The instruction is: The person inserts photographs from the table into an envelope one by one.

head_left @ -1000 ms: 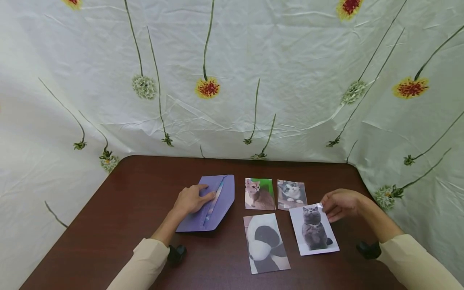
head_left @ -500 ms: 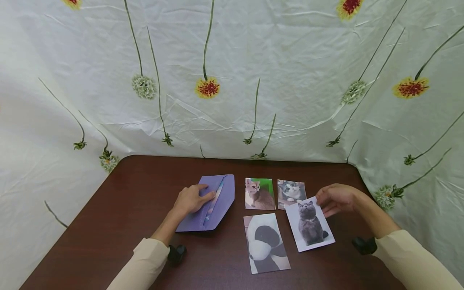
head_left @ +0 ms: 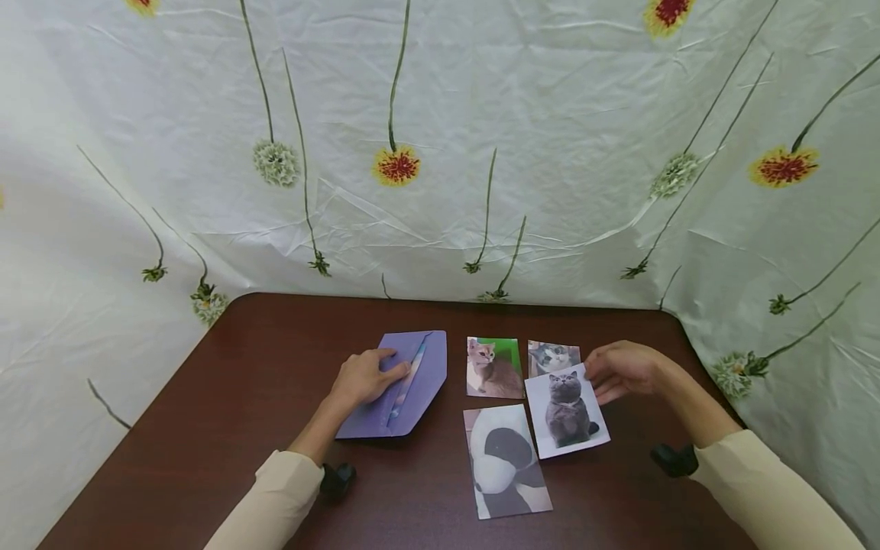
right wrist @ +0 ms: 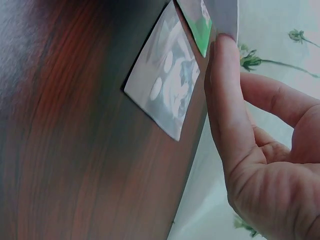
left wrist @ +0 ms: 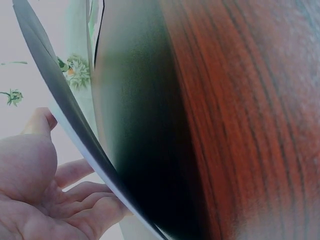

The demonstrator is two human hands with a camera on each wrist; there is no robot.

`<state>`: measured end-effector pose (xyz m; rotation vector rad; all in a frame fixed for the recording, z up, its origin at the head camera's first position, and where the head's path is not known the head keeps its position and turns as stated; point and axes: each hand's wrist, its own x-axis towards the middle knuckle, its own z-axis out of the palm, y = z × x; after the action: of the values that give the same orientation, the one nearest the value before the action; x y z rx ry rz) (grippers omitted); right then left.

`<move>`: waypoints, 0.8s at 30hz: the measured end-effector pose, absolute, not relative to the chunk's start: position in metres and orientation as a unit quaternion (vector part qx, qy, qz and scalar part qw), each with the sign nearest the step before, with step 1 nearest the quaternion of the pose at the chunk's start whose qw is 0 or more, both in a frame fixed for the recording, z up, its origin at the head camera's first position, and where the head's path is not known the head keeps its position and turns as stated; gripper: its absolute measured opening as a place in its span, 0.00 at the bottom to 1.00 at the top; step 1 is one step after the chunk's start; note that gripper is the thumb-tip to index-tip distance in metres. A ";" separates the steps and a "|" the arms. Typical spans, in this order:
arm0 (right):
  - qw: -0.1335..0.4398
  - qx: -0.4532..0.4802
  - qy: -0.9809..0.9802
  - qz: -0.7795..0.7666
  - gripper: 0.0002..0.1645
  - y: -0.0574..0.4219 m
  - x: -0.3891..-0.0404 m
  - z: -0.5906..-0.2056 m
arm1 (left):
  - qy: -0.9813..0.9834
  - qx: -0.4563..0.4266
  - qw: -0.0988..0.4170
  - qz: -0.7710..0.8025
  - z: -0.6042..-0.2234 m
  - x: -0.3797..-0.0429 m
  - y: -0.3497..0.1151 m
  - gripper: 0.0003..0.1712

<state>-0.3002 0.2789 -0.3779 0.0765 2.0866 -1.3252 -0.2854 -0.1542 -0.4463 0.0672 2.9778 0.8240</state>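
While the flowered cloth (head_left: 550, 114) hangs behind and around everything, the dark wood worktop (head_left: 227, 428) carries the rest. At about 9 o'clock from the middle of the worktop lies a purple envelope (head_left: 426, 382) with its flap open, and the left hand (head_left: 363, 377) rests flat on it, fingers pretty much straight, not curled round anything. At roughly 6 o'clock sits the biggest print, a black-and-white animal photo (head_left: 505, 462). Just to its 1 o'clock is the grey cat photo (head_left: 565, 411), lifted and tilted a bit, overlapping the lower edge of the grey-and-white cat photo (head_left: 552, 356) at 12 o'clock from it. The right hand (head_left: 622, 369) pinches the grey cat photo by its upper right corner, so the grip is closed on that edge, with the other fingers loose. An orange cat photo (head_left: 493, 367) lies flat between the envelope and the grey-and-white one.
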 end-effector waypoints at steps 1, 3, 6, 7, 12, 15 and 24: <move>0.325 0.031 0.797 -0.508 0.11 0.276 -0.300 -0.377 | 0.963 0.022 0.026 0.266 -0.446 -0.286 -0.154 0.34; 0.320 0.029 0.798 -0.509 0.12 0.273 -0.301 -0.377 | 0.964 0.022 0.026 0.265 -0.446 -0.286 -0.154 0.35; 0.314 0.020 0.798 -0.515 0.14 0.267 -0.303 -0.376 | 0.964 0.021 0.026 0.265 -0.445 -0.286 -0.155 0.35; 0.311 0.019 0.797 -0.518 0.15 0.266 -0.304 -0.375 | 0.964 0.021 0.026 0.265 -0.446 -0.286 -0.155 0.35; 0.306 0.001 0.791 -0.530 0.15 0.256 -0.307 -0.374 | 0.964 0.020 0.026 0.264 -0.447 -0.286 -0.154 0.35; 0.301 -0.010 0.789 -0.536 0.14 0.249 -0.310 -0.373 | 0.964 0.017 0.027 0.264 -0.448 -0.286 -0.154 0.35; 0.284 -0.019 0.787 -0.547 0.13 0.225 -0.317 -0.366 | 0.964 0.020 0.022 0.263 -0.449 -0.286 -0.155 0.34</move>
<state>-0.3169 0.2252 -0.3655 -0.0507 2.1059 -1.4646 -0.2859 -0.1555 -0.4486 0.0609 2.9886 0.8154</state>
